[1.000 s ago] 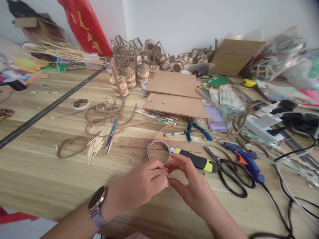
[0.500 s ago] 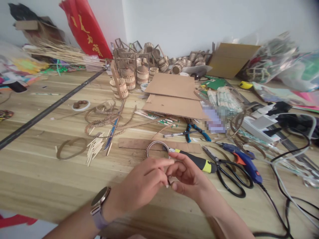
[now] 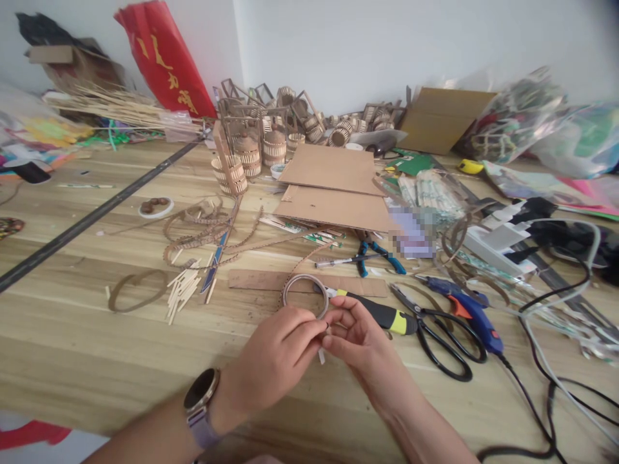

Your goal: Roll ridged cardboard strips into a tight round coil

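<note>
My left hand (image 3: 283, 351), with a watch on its wrist, is closed, its thumb and fingertips pressed together. The fingertips of my right hand (image 3: 355, 332) meet them in a pinch. A narrow pale piece (image 3: 322, 356) sticks out below the joined fingertips; the rest of what they hold is hidden. Just beyond the fingers is a pale brown ring (image 3: 305, 281), its near edge partly covered by them. A thin strip with a dotted edge (image 3: 302, 259) runs up to it. A black-and-yellow handled tool (image 3: 382, 313) lies behind my right hand.
Black-handled scissors (image 3: 445, 338) and a blue glue gun (image 3: 471, 312) with its cable lie to the right. Short sticks (image 3: 184, 290) and coiled strips (image 3: 198, 238) are at left. Cardboard sheets (image 3: 333, 171), blue-handled pliers (image 3: 380, 258) and small slatted buckets (image 3: 229, 174) stand or lie farther back.
Both hands have moved slightly away from me, towards the ring. Their fingertips have closed together, and the pale piece now shows more below them.
</note>
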The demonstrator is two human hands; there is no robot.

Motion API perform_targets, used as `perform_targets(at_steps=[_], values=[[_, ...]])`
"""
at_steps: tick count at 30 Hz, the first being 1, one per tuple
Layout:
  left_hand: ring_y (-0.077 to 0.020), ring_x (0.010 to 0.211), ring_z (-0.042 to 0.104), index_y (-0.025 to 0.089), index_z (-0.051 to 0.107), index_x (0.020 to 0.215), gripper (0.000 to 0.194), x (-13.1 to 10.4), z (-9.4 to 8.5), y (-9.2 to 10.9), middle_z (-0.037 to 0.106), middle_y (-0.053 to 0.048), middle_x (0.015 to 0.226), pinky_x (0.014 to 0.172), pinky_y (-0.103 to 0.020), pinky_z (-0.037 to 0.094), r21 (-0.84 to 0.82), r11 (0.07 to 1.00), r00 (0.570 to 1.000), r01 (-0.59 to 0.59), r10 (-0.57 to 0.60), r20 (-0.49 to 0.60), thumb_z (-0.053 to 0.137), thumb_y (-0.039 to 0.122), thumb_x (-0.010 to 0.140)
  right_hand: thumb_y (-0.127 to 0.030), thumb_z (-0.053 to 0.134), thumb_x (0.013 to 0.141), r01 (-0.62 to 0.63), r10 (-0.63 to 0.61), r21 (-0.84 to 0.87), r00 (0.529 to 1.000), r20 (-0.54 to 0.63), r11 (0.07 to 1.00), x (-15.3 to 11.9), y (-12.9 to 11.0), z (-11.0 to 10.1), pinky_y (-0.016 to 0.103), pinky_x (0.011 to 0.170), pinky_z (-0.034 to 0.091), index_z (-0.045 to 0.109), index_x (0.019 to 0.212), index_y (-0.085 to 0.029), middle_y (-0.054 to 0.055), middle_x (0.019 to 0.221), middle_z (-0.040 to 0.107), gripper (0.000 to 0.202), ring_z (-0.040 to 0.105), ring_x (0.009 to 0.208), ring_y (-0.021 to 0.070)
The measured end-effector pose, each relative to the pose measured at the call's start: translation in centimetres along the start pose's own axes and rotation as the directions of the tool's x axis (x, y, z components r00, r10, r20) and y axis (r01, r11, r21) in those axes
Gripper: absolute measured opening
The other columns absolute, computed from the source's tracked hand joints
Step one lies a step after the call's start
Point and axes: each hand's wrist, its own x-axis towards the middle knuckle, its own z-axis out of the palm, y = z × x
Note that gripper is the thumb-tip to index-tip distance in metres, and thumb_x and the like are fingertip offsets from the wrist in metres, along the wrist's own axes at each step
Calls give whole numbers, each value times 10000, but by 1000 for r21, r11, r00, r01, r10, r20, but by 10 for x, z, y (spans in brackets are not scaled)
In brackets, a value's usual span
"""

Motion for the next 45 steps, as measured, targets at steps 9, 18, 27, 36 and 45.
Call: perform_targets(at_steps=[9, 18, 27, 36, 45], values=[[-162, 850, 650, 179, 638, 986, 129, 10, -11, -12, 683, -57, 939, 776, -269, 536, -184, 968, 976, 171, -192, -103, 554, 115, 911, -361, 696, 792, 198, -261, -630, 965, -7, 751, 9, -31, -23, 408, 825, 538, 593, 999, -229, 75, 998, 693, 266, 675, 919, 230], [-148, 792, 636, 182, 659, 914, 97, 15, -17, -15, 686, -37, 892, 737, -250, 527, -328, 901, 942, 282, -324, -81, 580, 136, 884, -103, 465, 911, 443, -338, -877, 809, 481, -186, 20, -35, -35, 430, 790, 517, 623, 1088, -181, 116, 999, 728, 250, 649, 970, 287], [-172, 827, 689, 168, 677, 912, 158, 22, -26, -28, 730, -39, 883, 759, -275, 559, -691, 608, 707, 390, -679, -199, 667, 300, 825, -79, 509, 903, 547, -262, -797, 754, 602, -254, 41, -44, -10, 416, 790, 528, 666, 1025, -191, 111, 968, 735, 229, 647, 936, 271], [-170, 833, 686, 166, 676, 929, 197, 20, -19, -30, 708, -29, 850, 760, -271, 554, -750, 549, 660, 370, -723, -204, 688, 329, 819, -143, 645, 874, 737, -97, -524, 539, 837, -426, 59, -5, 40, 476, 1008, 465, 718, 800, -196, 118, 1097, 717, 116, 597, 1135, 290], [-171, 837, 677, 164, 662, 937, 221, 21, -20, -30, 724, -45, 907, 765, -276, 541, -789, 479, 629, 384, -761, -156, 685, 333, 797, -129, 391, 974, 656, -531, -749, 606, 593, -89, 23, -71, 37, 324, 727, 524, 639, 965, -218, 45, 800, 704, 264, 654, 757, 182]])
